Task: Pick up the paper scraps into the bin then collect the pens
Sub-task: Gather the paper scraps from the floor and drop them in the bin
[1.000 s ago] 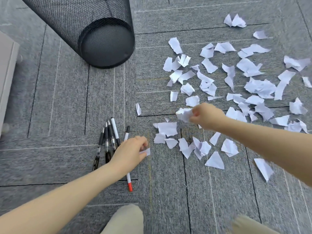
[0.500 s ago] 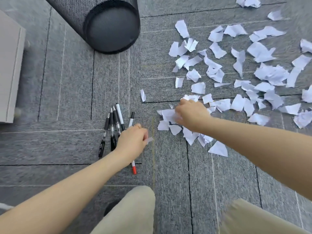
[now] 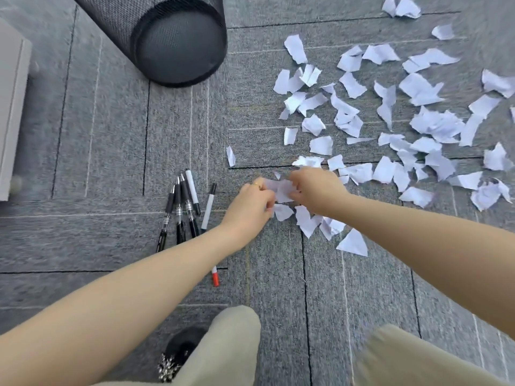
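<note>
The paper scraps (image 3: 383, 112) are white. The bin (image 3: 178, 37) is black mesh. The carpet (image 3: 111, 135) is grey with thin dark and pale lines. The pens (image 3: 182, 210) are black — one (image 3: 208, 210) is white with a red end.

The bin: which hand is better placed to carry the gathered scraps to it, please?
Probably the left hand: it grips scraps and lies nearer the bin; the right hand would cross over.

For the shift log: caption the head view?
Both hands gather torn white paper scraps beside black pens on grey carpet.
</note>
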The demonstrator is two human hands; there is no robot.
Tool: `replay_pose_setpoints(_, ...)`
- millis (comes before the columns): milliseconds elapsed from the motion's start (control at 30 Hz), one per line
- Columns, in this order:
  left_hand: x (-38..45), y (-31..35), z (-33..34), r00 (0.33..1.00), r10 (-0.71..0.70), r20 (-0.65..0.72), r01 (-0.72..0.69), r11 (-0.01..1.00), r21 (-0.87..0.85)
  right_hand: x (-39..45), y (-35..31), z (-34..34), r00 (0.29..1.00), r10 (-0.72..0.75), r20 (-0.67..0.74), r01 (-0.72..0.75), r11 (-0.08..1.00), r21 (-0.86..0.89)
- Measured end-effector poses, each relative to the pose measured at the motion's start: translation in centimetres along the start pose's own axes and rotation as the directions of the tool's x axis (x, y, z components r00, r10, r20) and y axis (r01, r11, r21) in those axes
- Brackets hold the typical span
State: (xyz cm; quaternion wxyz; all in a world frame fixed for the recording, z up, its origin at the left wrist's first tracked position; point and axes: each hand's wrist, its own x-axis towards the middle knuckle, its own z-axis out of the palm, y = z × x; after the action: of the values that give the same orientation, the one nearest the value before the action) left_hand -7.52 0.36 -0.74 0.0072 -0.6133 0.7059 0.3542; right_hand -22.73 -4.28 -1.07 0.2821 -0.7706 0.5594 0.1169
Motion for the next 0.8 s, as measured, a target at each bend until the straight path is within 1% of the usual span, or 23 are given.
replay_pose_setpoints(100, -0.3, 0.0, 0.4, 0.997, -0.072, -0.031, 0.068, 0.991, -0.112, -0.9, 1.6, -0.6, 0.999, 0.042, 0.005, -0.042, 0.989, 0.143)
replay_pose_setpoints(167, -0.6, -0.2, 0.8, 0.994, -0.111, -0.015, 0.107, 0.98, -0.17, -1.4, 2.4, -1.4, 0.997, 0.075, 0.019, -0.077, 0.971, 0.227)
replay_pose_setpoints(233, -0.7, -0.2, 0.9, 0.988, -0.156, 0.018, 0.156, 0.959, -0.237, -1.4, 3.1, -2.7, 0.995, 0.078, 0.056, -0.091, 0.959, 0.269)
replay_pose_setpoints(300, -0.4, 0.3, 0.2, 0.983, -0.181, 0.03, 0.182, 0.944, -0.276, -1.3, 3.6, -4.1, 0.994, 0.07, 0.088, -0.091, 0.958, 0.271)
replay_pose_setpoints(333, 0.0, 0.7, -0.2, 0.986, -0.166, 0.026, 0.167, 0.947, -0.274, -1.3, 3.8, -4.7, 0.992, 0.07, 0.106, -0.096, 0.957, 0.274)
replay_pose_setpoints(400, 0.8, 1.9, -0.9, 0.996, -0.083, 0.039, 0.09, 0.968, -0.233, -1.7, 4.0, -5.7, 0.991, 0.046, 0.128, -0.078, 0.963, 0.259)
replay_pose_setpoints(500, 1.1, 3.2, -0.6, 0.991, 0.053, 0.127, -0.035, 0.989, -0.141, -3.6, 4.2, -5.9, 0.982, 0.021, 0.185, -0.053, 0.985, 0.165)
replay_pose_setpoints(567, 1.1, 3.0, 0.3, 0.982, 0.099, 0.161, -0.089, 0.994, -0.068, -5.3, 4.6, -4.4, 0.966, 0.055, 0.251, -0.094, 0.985, 0.147)
replay_pose_setpoints(633, 1.1, 2.6, 0.7, 0.981, 0.107, 0.16, -0.101, 0.994, -0.042, -6.9, 5.2, -1.8, 0.952, 0.114, 0.284, -0.161, 0.976, 0.147)
replay_pose_setpoints(667, 1.1, 2.6, 0.6, 0.983, 0.097, 0.157, -0.089, 0.994, -0.059, -7.6, 5.4, -0.6, 0.951, 0.148, 0.27, -0.194, 0.969, 0.153)
replay_pose_setpoints(700, 1.3, 2.7, 0.5, 0.983, 0.09, 0.162, -0.077, 0.994, -0.082, -8.2, 5.7, 0.6, 0.959, 0.183, 0.217, -0.222, 0.96, 0.17)
replay_pose_setpoints(733, 1.5, 2.8, 0.3, 0.98, 0.092, 0.179, -0.076, 0.993, -0.094, -8.7, 5.7, 1.6, 0.965, 0.222, 0.142, -0.247, 0.949, 0.197)
replay_pose_setpoints(800, 1.9, 3.4, 0.4, 0.966, 0.13, 0.223, -0.115, 0.99, -0.081, -9.4, 5.6, 2.6, 0.966, 0.256, -0.041, -0.239, 0.939, 0.25)
